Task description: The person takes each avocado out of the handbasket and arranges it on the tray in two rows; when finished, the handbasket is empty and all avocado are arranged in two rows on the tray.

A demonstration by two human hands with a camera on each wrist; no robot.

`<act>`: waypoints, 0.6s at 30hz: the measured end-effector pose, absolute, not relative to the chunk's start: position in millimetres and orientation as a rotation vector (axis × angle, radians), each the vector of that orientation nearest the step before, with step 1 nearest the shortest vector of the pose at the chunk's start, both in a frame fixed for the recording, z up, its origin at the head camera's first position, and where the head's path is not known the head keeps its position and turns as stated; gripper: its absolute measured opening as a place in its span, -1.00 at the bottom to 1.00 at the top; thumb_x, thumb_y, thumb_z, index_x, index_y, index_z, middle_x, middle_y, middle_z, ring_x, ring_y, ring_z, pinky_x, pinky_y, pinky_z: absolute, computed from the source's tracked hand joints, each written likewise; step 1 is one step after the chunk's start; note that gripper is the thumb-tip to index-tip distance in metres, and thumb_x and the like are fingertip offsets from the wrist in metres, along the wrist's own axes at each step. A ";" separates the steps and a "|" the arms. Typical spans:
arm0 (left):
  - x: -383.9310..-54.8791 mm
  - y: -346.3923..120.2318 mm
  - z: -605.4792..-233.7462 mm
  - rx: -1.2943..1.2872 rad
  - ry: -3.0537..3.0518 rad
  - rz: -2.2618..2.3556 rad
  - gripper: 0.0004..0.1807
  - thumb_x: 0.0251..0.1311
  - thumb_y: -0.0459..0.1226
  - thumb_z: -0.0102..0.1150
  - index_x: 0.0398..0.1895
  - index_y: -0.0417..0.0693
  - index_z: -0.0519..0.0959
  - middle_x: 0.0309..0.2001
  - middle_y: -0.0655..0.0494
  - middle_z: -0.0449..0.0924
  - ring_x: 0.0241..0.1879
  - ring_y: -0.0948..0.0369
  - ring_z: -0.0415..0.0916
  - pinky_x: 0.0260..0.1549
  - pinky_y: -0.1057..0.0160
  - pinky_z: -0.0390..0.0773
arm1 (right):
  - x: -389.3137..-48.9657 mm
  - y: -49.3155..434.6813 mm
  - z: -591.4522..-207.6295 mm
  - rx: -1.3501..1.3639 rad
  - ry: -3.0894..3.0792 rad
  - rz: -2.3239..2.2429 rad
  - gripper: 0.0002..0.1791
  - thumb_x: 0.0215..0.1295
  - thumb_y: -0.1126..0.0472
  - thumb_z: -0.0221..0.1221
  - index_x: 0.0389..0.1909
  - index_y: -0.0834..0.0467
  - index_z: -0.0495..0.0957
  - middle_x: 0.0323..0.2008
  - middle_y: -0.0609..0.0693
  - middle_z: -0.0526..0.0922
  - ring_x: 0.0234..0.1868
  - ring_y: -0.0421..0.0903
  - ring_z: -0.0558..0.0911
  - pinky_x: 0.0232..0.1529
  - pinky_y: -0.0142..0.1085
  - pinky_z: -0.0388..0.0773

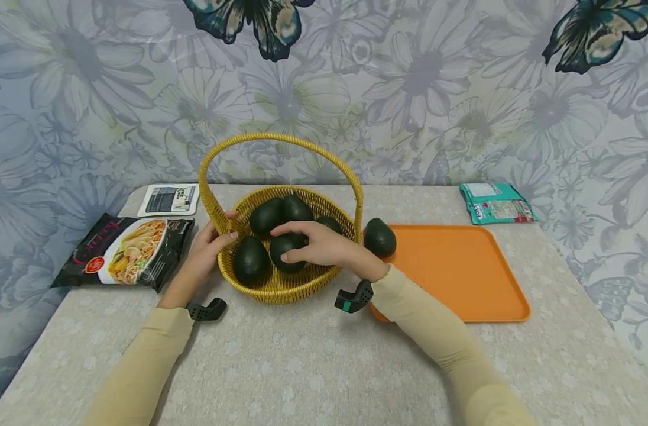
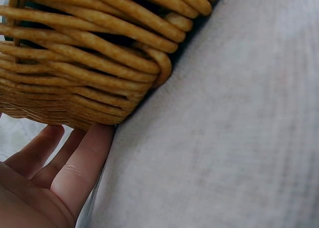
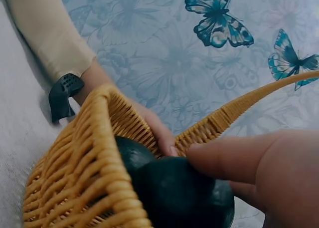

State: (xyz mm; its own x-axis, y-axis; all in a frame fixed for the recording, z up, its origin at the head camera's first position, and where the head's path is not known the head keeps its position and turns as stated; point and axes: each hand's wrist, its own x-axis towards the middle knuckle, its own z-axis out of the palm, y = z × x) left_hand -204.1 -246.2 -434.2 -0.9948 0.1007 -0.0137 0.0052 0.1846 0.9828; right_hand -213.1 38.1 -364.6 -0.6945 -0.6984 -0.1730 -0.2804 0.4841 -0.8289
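Note:
A yellow wicker basket (image 1: 279,296) with a tall arched handle stands on the table, several dark green avocados (image 1: 252,260) inside it. At the basket's left side, my left hand (image 1: 203,248) grips the rim by the handle's foot, thumb over the edge. The left wrist view has its fingers (image 2: 84,163) against the woven outer wall. My right hand (image 1: 324,242) reaches in over the right rim and holds one avocado (image 3: 184,193) between thumb and fingers. Another avocado (image 1: 379,238) lies outside, between the basket and the orange tray (image 1: 452,272).
On the left lie a black noodle packet (image 1: 127,251) and, behind it, a white flat packet (image 1: 169,200). A teal packet (image 1: 496,203) sits at the back right, behind the tray. The papered wall (image 1: 409,118) closes off the table's far edge.

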 end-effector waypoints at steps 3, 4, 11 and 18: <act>-203.9 -246.4 -434.2 0.113 2.352 1.962 -0.43 0.52 -0.20 -0.02 0.55 0.08 0.22 0.47 -0.17 0.21 0.23 0.28 0.33 -0.01 0.50 0.46 | -212.2 44.1 -361.7 -0.793 2.171 -1.180 -0.40 0.43 0.15 0.24 0.46 -0.06 0.39 0.43 0.00 0.38 0.04 0.01 0.61 -0.06 -0.04 0.70; -203.9 -246.5 -434.4 0.116 2.351 1.963 -0.43 0.52 -0.19 -0.02 0.55 0.08 0.22 0.46 -0.17 0.22 0.22 0.29 0.34 -0.01 0.50 0.46 | -211.9 46.2 -360.7 -0.794 2.158 -1.193 -0.40 0.43 0.15 0.24 0.46 -0.06 0.38 0.43 -0.01 0.38 0.06 -0.01 0.59 -0.06 -0.03 0.70; -204.9 -245.7 -438.2 0.142 2.345 1.988 -0.45 0.52 -0.19 0.01 0.52 0.07 0.26 0.39 -0.10 0.28 0.16 0.35 0.37 -0.04 0.48 0.49 | -206.7 64.6 -354.2 -0.817 2.102 -1.261 -0.41 0.44 0.17 0.22 0.46 -0.03 0.38 0.46 0.01 0.32 0.36 0.07 0.41 -0.03 0.05 0.68; -204.1 -245.7 -436.3 0.143 2.348 1.999 -0.45 0.52 -0.20 0.01 0.52 0.05 0.26 0.39 -0.09 0.27 0.18 0.33 0.36 -0.04 0.49 0.49 | -200.5 84.3 -345.6 -0.821 2.081 -1.270 -0.42 0.44 0.18 0.21 0.45 -0.06 0.39 0.45 -0.01 0.34 0.30 0.02 0.45 -0.05 -0.14 0.68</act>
